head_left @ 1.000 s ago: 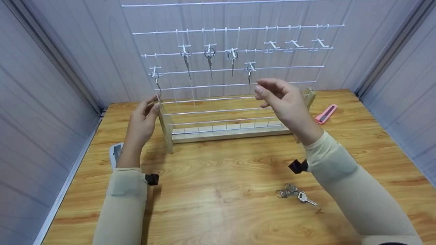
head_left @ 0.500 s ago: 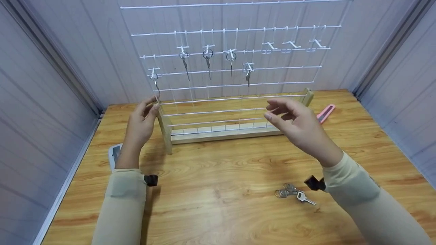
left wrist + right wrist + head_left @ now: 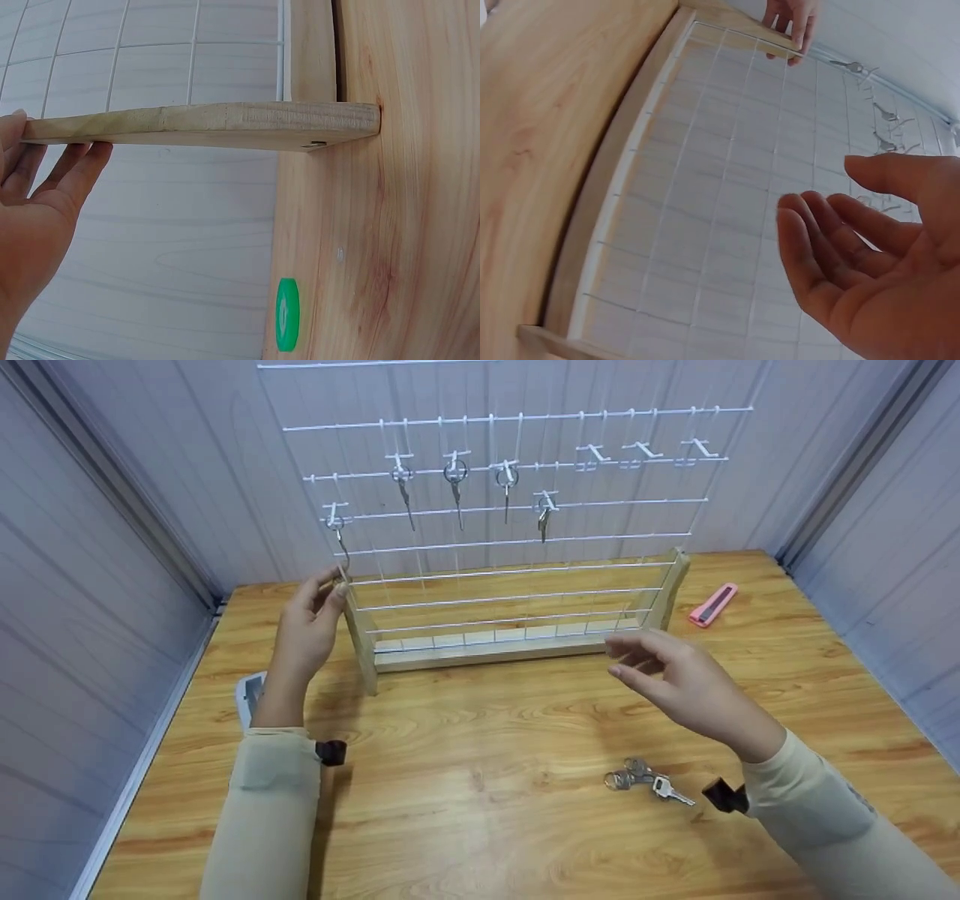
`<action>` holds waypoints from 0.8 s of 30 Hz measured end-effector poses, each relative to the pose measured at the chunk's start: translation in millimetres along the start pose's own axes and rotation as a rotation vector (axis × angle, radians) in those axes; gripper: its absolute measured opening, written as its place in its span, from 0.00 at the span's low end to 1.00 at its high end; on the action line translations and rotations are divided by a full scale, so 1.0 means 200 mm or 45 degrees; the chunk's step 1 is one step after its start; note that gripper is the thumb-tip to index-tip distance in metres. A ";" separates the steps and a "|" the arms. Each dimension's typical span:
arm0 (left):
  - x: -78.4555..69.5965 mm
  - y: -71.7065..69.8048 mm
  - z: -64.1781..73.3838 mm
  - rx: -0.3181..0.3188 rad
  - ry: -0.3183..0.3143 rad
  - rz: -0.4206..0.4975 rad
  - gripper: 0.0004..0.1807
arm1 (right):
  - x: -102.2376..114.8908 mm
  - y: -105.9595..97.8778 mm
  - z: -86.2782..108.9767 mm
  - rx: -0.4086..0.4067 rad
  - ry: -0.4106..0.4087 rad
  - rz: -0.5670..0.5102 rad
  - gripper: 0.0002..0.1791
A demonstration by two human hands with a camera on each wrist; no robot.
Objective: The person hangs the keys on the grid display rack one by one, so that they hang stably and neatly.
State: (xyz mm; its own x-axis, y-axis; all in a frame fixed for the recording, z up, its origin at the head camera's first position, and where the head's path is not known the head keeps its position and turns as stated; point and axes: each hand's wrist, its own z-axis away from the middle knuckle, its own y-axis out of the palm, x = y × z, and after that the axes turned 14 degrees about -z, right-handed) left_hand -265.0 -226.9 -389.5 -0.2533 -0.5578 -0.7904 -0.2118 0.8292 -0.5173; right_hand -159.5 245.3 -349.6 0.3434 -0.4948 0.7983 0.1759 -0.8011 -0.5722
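My left hand point(image 3: 306, 622) grips the upper end of the wooden side post point(image 3: 362, 649) of a white wire rack. In the left wrist view its fingers point(image 3: 88, 174) lie on one face of that post, with the thumb at its end. My right hand point(image 3: 697, 690) is in front of the rack's lower right part, fingers loosely bent, holding nothing. Keys on rings hang from several white hooks, among them a key point(image 3: 544, 521) on the lower hook and a key point(image 3: 343, 544) at the far left. Loose keys point(image 3: 670, 791) with rings lie on the table below my right hand.
White hooks point(image 3: 643, 450) at the upper right carry no keys. A pink utility knife point(image 3: 712, 605) lies right of the rack. A pale grey object point(image 3: 247, 697) is partly hidden by my left forearm. Behind the rack stands a panelled wall point(image 3: 187, 472). A green ring point(image 3: 288, 315) shows in the left wrist view.
My right hand has moved down and to the right, away from the key on the lower hook. My left hand keeps its grip on the post.
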 end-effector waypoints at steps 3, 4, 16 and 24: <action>0.00 0.00 0.00 0.002 -0.006 0.002 0.25 | -0.05 -0.01 0.03 0.096 0.119 -0.045 0.21; -0.01 0.00 0.00 0.003 -0.009 0.004 0.25 | -0.08 -0.01 0.05 0.128 0.161 -0.062 0.21; -0.01 -0.01 0.00 0.008 -0.024 -0.012 0.25 | -0.32 0.02 0.13 0.377 0.418 -0.177 0.22; -0.01 0.00 0.00 0.002 -0.001 -0.012 0.24 | -0.39 0.04 0.16 0.445 0.421 -0.072 0.16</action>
State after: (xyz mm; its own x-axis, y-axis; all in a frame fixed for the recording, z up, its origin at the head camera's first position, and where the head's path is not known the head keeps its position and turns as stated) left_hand -263.9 -225.8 -387.7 -0.2505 -0.5653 -0.7860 -0.2125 0.8241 -0.5250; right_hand -155.4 288.4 -422.2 0.0227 -0.5797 0.8145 0.5046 -0.6967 -0.5099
